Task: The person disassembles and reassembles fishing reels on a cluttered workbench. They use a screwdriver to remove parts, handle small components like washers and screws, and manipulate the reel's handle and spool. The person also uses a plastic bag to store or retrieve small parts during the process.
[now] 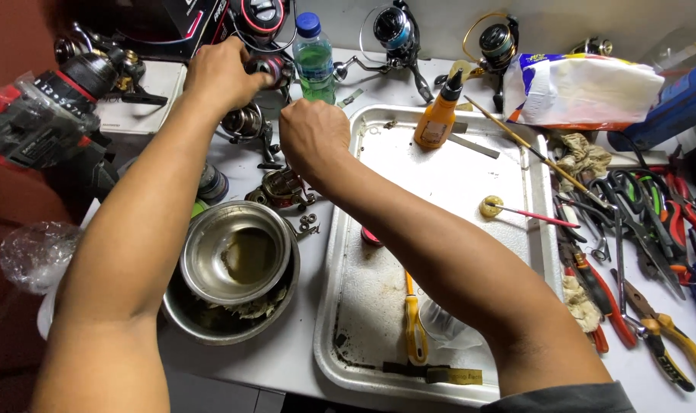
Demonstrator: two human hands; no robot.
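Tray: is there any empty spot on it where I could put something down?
Yes. The white tray is bare in its middle, between the orange bottle and the yellow screwdriver. Right of it, pliers and scissors crowd the table; left, steel bowls.

The bench is viewed steeply downward from head height, close above the left hand (224, 75) and right hand (312, 136).
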